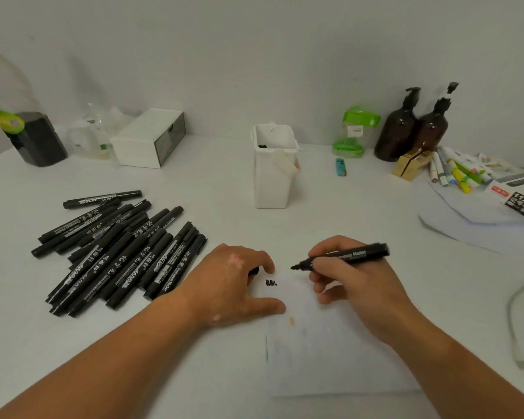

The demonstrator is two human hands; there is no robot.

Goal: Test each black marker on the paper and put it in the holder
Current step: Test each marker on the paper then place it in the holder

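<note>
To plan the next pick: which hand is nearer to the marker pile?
Left. The left hand lies just right of the pile; the right hand is farther right, over the paper.

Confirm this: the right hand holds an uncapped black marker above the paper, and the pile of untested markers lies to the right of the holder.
One detail is wrong. The head view shows the pile of markers lying left of the holder, not right. The right hand does hold the uncapped marker above the paper.

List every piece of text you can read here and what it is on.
"Permanent Marker": barrel of the uncapped marker in the right hand.
"Permanent Marker": a marker in the pile; the other pile print is too blurred.
"1120": box at far right.
Green dispenser sticker: unreadable.
</note>
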